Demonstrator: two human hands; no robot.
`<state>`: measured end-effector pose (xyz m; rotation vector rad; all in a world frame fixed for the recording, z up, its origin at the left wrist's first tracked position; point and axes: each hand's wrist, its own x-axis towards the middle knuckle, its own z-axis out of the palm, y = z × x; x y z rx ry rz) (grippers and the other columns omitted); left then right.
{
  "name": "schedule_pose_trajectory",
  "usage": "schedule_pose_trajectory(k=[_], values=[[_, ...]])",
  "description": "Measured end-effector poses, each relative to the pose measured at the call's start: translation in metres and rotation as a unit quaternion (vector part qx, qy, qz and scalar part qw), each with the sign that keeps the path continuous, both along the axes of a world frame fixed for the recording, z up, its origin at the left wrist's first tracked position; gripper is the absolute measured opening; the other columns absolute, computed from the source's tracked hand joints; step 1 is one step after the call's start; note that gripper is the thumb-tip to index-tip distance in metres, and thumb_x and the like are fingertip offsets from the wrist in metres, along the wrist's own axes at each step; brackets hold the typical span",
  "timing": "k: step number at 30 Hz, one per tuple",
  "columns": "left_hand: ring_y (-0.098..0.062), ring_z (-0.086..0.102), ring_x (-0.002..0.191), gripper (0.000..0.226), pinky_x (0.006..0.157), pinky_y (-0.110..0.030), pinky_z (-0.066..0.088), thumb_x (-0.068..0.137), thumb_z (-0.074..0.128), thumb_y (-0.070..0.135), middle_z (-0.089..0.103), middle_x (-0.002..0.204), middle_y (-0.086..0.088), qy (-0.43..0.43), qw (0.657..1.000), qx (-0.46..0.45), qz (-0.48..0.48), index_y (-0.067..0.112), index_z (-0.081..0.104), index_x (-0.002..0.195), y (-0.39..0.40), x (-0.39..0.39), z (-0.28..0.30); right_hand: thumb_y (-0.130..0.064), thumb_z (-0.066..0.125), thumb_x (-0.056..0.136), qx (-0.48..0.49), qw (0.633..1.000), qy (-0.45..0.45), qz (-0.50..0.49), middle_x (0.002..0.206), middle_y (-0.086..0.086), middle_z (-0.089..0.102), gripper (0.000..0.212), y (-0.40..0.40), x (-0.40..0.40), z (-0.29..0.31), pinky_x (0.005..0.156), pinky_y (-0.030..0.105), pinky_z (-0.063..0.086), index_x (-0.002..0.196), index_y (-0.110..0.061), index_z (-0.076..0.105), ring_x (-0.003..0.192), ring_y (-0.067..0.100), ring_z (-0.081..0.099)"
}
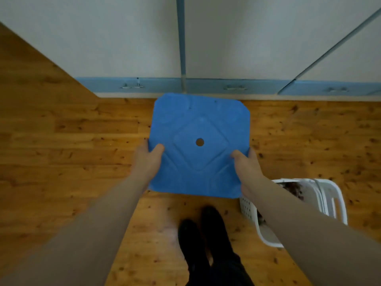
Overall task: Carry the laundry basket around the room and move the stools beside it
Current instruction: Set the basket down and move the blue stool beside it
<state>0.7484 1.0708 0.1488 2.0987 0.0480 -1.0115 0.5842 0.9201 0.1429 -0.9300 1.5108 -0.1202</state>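
Observation:
A blue plastic stool with a square seat and a small round hole in its middle fills the centre of the view, seen from above. My left hand grips its left edge, thumb on top of the seat. My right hand grips the right edge the same way. The stool's legs are hidden under the seat, so I cannot tell whether it rests on the floor. A white perforated laundry basket with dark clothes inside stands on the floor at my lower right, partly behind my right forearm.
A white wall with a blue skirting strip runs just beyond the stool. The floor is knotty wood planks. My dark shoes stand below the stool, left of the basket.

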Motion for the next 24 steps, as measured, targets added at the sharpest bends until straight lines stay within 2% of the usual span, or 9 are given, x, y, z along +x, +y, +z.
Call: schedule_pose_trajectory(k=[1,3,6,8,12,14,18,22,24], values=[[-0.012,0.058,0.091,0.036,0.064,-0.028,0.044,0.089,0.05,0.024,0.061,0.118,-0.001,0.0,1.0,-0.01,0.014,0.019,0.057,0.124,-0.008,0.007,-0.004,-0.018,0.053,0.092,-0.007,1.0,-0.008,0.0,0.121,-0.002,0.06,0.044,-0.008,0.009,-0.001,0.069,0.036,0.05,0.135,-0.026,0.046,0.096,0.02,0.06],[-0.006,0.056,0.083,0.036,0.059,-0.026,0.041,0.09,0.05,0.02,0.062,0.115,-0.001,0.008,0.999,-0.022,0.036,0.018,0.057,0.125,-0.021,0.02,-0.015,-0.017,0.053,0.092,-0.013,1.0,-0.028,0.005,0.113,-0.005,0.059,0.035,-0.024,0.026,-0.006,0.062,0.032,0.048,0.124,-0.029,0.046,0.09,0.014,0.059],[-0.008,0.057,0.084,0.036,0.061,-0.028,0.043,0.088,0.05,0.021,0.063,0.113,0.0,0.029,0.997,-0.031,0.066,0.02,0.057,0.124,-0.038,0.03,-0.033,-0.016,0.054,0.092,-0.029,0.999,-0.028,0.01,0.117,-0.003,0.061,0.033,-0.044,0.045,-0.021,0.072,0.039,0.055,0.122,-0.029,0.048,0.098,0.019,0.061],[-0.01,0.059,0.089,0.037,0.065,-0.03,0.045,0.087,0.05,0.022,0.064,0.113,0.003,0.04,0.996,-0.036,0.077,0.024,0.057,0.123,-0.047,0.038,-0.043,-0.017,0.054,0.092,-0.03,0.999,-0.02,0.012,0.12,-0.001,0.062,0.038,-0.059,0.06,-0.032,0.079,0.043,0.056,0.129,-0.026,0.049,0.102,0.022,0.062],[-0.028,0.058,0.109,0.056,0.083,-0.049,0.052,0.075,0.054,0.033,0.057,0.127,-0.004,0.043,0.994,-0.027,0.099,0.023,0.05,0.13,-0.076,0.056,-0.067,-0.019,0.054,0.092,-0.022,0.999,-0.028,0.019,0.112,-0.004,0.064,0.032,-0.085,0.084,-0.054,0.065,0.035,0.055,0.123,-0.029,0.051,0.093,0.017,0.063],[-0.032,0.055,0.115,0.069,0.093,-0.058,0.048,0.065,0.055,0.042,0.053,0.132,-0.008,0.025,0.993,-0.018,0.112,0.023,0.049,0.13,-0.091,0.06,-0.077,-0.021,0.054,0.091,-0.041,0.999,-0.018,0.008,0.116,-0.003,0.063,0.034,-0.094,0.092,-0.064,0.075,0.04,0.056,0.125,-0.028,0.051,0.098,0.019,0.063],[-0.034,0.046,0.127,0.089,0.101,-0.06,0.04,0.057,0.055,0.05,0.049,0.14,-0.005,0.022,0.994,0.03,0.101,0.022,0.039,0.14,-0.107,0.065,-0.084,-0.029,0.057,0.085,-0.051,0.998,0.027,0.023,0.124,-0.001,0.059,0.047,-0.102,0.1,-0.074,0.09,0.051,0.053,0.132,-0.028,0.048,0.108,0.024,0.059],[-0.034,0.043,0.128,0.089,0.101,-0.06,0.04,0.063,0.055,0.049,0.043,0.143,-0.005,0.029,0.995,0.045,0.087,0.023,0.031,0.145,-0.104,0.068,-0.081,-0.024,0.056,0.088,-0.015,1.0,0.005,0.012,0.117,-0.002,0.062,0.039,-0.105,0.099,-0.068,0.083,0.049,0.056,0.126,-0.031,0.051,0.103,0.024,0.062],[-0.033,0.042,0.128,0.088,0.102,-0.059,0.039,0.066,0.054,0.048,0.039,0.144,-0.006,0.022,0.996,0.042,0.081,0.022,0.03,0.146,-0.103,0.068,-0.082,-0.021,0.053,0.09,-0.007,0.999,-0.01,0.031,0.121,-0.002,0.063,0.043,-0.108,0.097,-0.067,0.079,0.045,0.056,0.132,-0.031,0.048,0.103,0.023,0.062]])
